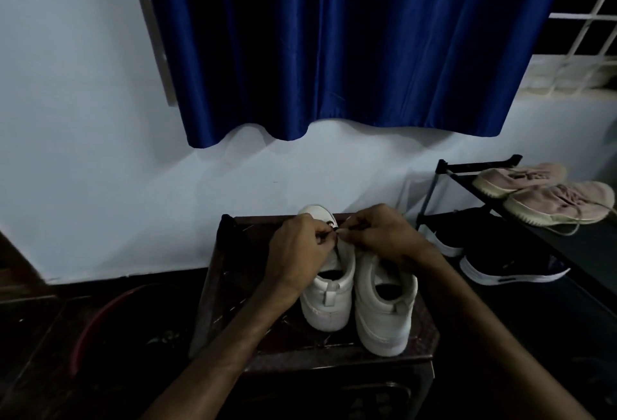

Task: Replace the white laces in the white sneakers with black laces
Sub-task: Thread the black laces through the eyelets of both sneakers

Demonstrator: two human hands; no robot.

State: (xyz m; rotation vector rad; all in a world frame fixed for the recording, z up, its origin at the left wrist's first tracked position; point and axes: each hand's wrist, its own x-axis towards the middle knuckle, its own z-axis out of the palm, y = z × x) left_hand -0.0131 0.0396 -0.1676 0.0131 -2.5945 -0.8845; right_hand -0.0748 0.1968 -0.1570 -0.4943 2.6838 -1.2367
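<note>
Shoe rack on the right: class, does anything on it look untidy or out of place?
Yes: the nearer pink sneaker on the shoe rack has a loose lace trailing past its sole across the shelf.

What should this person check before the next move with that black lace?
1. Grip on the lace: left hand and right hand both pinch the black lace. Ok.
2. Shoe steady: the white sneaker under the hands stands upright on the dark table. Ok.
3. Old white lace out: the hands cover the eyelets. Cannot tell.
4. Second sneaker laced: its front is hidden behind the right hand. Cannot tell.
5. Light: the room is dim for fine threading. Not ok.
</note>
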